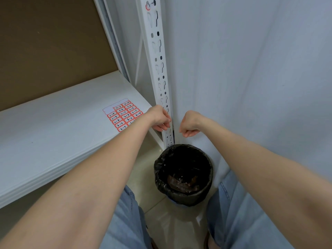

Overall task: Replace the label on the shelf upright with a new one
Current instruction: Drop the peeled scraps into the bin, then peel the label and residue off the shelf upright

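Note:
The white perforated shelf upright (pixel 158 56) runs from the top of the view down to the floor. A red-edged label (pixel 150 5) sticks on it near the top. A sheet of red-bordered labels (pixel 124 115) with handwritten numbers lies on the white shelf board (pixel 53 126). My left hand (pixel 160 119) touches the lower upright with its fingers bent against it. My right hand (pixel 190 125) hovers just right of the upright with curled fingers, above the bin; whether it pinches anything is hidden.
A bin with a black liner (pixel 183 175) stands on the tiled floor at the foot of the upright, some scraps inside. A white wall (pixel 251 69) fills the right side. A brown back panel (pixel 45 42) sits behind the shelf. My legs in jeans are below.

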The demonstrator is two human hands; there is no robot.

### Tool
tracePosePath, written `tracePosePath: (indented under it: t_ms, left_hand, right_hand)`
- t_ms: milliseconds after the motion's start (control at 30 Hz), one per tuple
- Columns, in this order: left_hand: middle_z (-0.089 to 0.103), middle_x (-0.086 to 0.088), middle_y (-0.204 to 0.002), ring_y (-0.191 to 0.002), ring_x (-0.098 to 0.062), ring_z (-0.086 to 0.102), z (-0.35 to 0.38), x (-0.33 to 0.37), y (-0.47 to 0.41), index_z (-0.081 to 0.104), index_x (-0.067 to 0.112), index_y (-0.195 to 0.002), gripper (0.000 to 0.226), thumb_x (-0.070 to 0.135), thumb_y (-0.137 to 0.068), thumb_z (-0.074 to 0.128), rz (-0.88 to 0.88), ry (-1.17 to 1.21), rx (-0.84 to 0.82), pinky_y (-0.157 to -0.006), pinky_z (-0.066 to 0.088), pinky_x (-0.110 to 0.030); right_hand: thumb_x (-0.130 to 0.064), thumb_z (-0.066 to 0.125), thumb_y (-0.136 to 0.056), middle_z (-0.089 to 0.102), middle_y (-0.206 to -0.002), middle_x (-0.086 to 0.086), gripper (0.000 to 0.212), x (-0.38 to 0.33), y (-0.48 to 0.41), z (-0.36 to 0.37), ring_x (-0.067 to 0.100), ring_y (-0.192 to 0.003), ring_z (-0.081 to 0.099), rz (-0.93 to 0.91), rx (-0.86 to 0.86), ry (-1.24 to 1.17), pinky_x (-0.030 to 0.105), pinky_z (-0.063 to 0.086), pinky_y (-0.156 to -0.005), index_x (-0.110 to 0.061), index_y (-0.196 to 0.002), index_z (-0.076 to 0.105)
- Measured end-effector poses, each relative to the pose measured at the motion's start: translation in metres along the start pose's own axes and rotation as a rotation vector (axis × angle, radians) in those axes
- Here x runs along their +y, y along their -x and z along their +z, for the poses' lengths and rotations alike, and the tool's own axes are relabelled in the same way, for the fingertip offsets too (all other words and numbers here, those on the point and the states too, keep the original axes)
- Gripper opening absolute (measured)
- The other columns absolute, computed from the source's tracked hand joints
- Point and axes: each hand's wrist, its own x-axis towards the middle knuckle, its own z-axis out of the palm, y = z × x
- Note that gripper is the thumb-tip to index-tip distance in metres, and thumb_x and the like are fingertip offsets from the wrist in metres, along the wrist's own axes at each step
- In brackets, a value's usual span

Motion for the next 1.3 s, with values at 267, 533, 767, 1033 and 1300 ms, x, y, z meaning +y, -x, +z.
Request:
tracePosePath:
  t_ms: [267, 533, 767, 1033, 1300]
  left_hand:
    - [0.067, -0.005, -0.076, -0.061, -0.013, 0.064, -0.004, 0.004, 0.009, 0.065, 0.007, -0.096, 0.012, 0.011, -0.095, 0.053, 0.039, 0.015, 0.073, -0.055, 0.054, -0.022]
    - [0.068, 0.002, -0.067, -0.061, -0.019, 0.066, -0.034, 0.033, 0.017, 0.066, 0.017, -0.084, 0.028, 0.032, -0.094, 0.045, 0.305, 0.165, 0.592, -0.07, 0.059, -0.039]
    - [0.054, 0.011, -0.073, -0.081, -0.025, 0.061, -0.083, 0.078, 0.028, 0.053, 0.018, -0.091, 0.011, 0.029, -0.092, 0.052, 0.463, 0.117, 0.943, -0.073, 0.05, -0.037]
    - [0.048, -0.005, -0.128, -0.11, -0.02, 0.055, -0.113, 0.103, 0.029, 0.044, 0.013, -0.127, 0.042, 0.022, -0.09, 0.061, 0.525, 0.112, 1.08, -0.084, 0.043, -0.029]
    - [0.057, -0.007, -0.132, -0.117, -0.026, 0.057, -0.129, 0.116, 0.019, 0.036, 0.02, -0.144, 0.056, 0.021, -0.092, 0.056, 0.528, 0.129, 0.969, -0.099, 0.046, -0.045]
  right_hand:
    - [-0.02, 0.064, -0.084, 0.068, -0.068, 0.006, 0.017, -0.002, 0.002, -0.003, 0.017, -0.062, 0.063, -0.071, 0.055, -0.018, 0.026, 0.054, -0.066, -0.006, -0.076, 0.068]
    - [-0.026, 0.046, -0.091, 0.07, -0.1, 0.002, 0.024, -0.045, 0.021, -0.04, 0.026, -0.091, 0.065, -0.283, 0.622, -0.073, 0.035, 0.054, -0.08, -0.023, -0.099, 0.068]
    - [-0.024, 0.051, -0.092, 0.064, -0.11, -0.001, 0.019, -0.101, 0.037, -0.087, 0.02, -0.096, 0.062, -0.497, 0.857, -0.226, 0.028, 0.047, -0.078, -0.019, -0.105, 0.065]
    - [-0.022, 0.059, -0.089, 0.059, -0.113, 0.002, 0.022, -0.151, 0.037, -0.114, 0.017, -0.096, 0.062, -0.647, 0.951, -0.434, 0.029, 0.048, -0.085, -0.016, -0.109, 0.064]
    - [-0.023, 0.068, -0.083, 0.063, -0.106, 0.0, 0.021, -0.167, 0.031, -0.121, 0.016, -0.096, 0.062, -0.655, 0.946, -0.59, 0.035, 0.051, -0.087, -0.018, -0.104, 0.066]
